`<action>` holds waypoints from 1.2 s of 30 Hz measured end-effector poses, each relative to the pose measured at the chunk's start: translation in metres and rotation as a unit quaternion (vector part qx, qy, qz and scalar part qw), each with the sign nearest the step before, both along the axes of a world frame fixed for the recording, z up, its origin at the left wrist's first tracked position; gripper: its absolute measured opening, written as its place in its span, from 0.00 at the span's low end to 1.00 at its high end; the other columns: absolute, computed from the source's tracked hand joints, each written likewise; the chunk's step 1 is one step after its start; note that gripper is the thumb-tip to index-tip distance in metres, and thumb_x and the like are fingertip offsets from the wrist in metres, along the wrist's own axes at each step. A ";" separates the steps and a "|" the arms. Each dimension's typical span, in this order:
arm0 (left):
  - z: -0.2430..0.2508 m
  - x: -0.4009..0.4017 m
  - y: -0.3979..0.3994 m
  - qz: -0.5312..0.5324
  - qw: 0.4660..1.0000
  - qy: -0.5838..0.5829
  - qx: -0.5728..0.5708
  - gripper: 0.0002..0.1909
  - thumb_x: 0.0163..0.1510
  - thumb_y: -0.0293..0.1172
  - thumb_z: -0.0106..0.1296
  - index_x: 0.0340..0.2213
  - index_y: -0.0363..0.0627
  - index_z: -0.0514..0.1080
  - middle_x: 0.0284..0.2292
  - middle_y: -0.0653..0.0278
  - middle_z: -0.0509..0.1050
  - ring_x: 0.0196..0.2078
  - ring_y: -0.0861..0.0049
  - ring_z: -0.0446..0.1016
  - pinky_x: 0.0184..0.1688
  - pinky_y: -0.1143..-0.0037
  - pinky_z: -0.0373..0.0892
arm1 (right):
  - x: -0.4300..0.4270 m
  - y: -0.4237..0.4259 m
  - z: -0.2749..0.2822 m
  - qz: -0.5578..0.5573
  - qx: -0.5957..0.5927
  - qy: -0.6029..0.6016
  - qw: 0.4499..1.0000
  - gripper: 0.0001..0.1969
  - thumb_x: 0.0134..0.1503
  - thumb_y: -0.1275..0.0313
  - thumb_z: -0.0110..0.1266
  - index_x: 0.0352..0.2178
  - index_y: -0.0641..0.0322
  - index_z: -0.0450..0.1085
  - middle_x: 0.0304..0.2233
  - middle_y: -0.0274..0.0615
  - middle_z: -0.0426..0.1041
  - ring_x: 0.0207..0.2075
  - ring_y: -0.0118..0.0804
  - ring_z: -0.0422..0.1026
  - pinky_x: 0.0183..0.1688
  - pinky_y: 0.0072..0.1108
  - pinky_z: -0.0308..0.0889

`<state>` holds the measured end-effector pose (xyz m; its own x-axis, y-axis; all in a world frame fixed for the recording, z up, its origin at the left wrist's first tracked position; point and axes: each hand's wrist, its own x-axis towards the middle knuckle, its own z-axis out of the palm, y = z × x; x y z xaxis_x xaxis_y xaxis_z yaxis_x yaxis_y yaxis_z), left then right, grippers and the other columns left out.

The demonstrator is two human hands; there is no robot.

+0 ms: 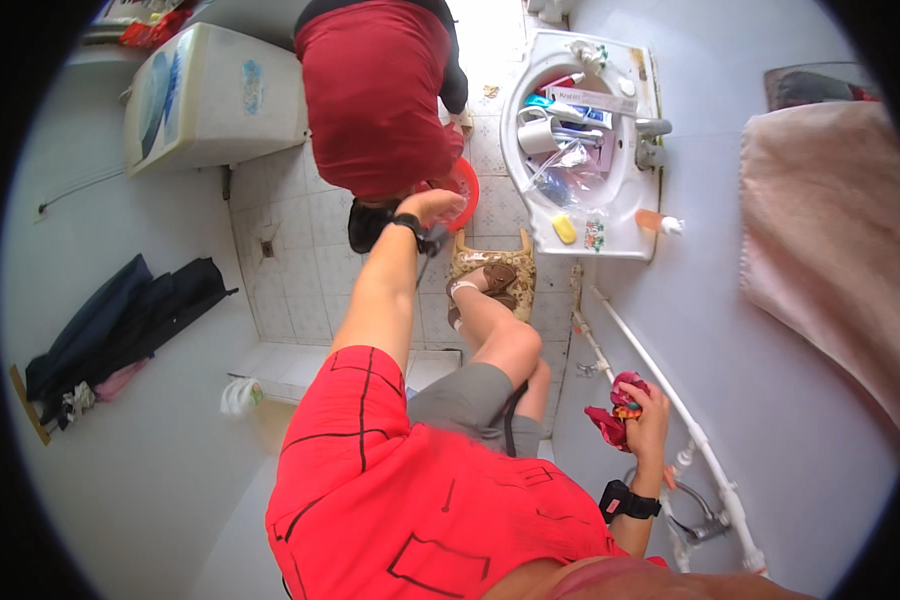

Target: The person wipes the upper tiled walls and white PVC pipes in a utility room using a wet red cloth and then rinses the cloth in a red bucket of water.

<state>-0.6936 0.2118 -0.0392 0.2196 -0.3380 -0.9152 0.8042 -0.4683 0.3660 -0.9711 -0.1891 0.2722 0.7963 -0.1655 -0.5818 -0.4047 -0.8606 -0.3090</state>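
Observation:
My left hand (pixel 431 206) reaches down over a red plastic basin (pixel 465 196) on the floor, beside another person's bent head. What its fingers hold or touch cannot be told. A dark, blurred object (pixel 435 238) is near my left wrist. My right hand (pixel 649 416) is closed around a crumpled dark red patterned cloth (pixel 611 431) at the right, near the wall pipes. Both wrists wear black bands. My foot in a brown sandal (pixel 499 277) is in front of the basin, over a patterned stool (pixel 526 289).
A person in a dark red top (pixel 379 97) bends over the basin. A white washbasin (pixel 630 225) holding toiletries stands at the right, a white appliance (pixel 247 112) at the upper left. White pipes (pixel 667 382) run along the right wall; dark clothes (pixel 135 322) hang at the left.

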 end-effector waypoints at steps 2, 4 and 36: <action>-0.026 0.025 0.009 0.048 0.994 0.052 -0.080 0.22 0.53 0.42 0.49 0.47 0.45 0.67 0.45 0.57 0.70 0.47 0.68 0.69 0.46 0.70 0.66 | -0.019 -0.010 -0.039 -0.036 0.000 0.021 0.999 0.28 0.36 0.85 0.48 0.40 0.44 0.73 0.43 0.40 0.67 0.44 0.49 0.63 0.49 0.30 0.61; -0.061 0.044 0.025 0.148 0.985 -0.082 0.025 0.22 0.53 0.45 0.48 0.46 0.45 0.69 0.42 0.59 0.73 0.44 0.71 0.71 0.43 0.73 0.67 | -0.036 -0.018 -0.077 -0.068 -0.009 0.041 0.997 0.29 0.36 0.86 0.49 0.40 0.44 0.73 0.43 0.40 0.67 0.44 0.49 0.63 0.49 0.30 0.61; 0.087 -0.063 -0.160 -0.520 0.637 -0.535 0.193 0.40 0.44 0.40 0.55 0.58 0.53 0.53 0.60 0.48 0.46 0.62 0.48 0.45 0.60 0.52 0.46 | -0.105 -0.003 -0.015 -0.197 -0.003 0.007 0.980 0.30 0.38 0.85 0.50 0.43 0.40 0.71 0.46 0.40 0.65 0.46 0.49 0.63 0.50 0.31 0.61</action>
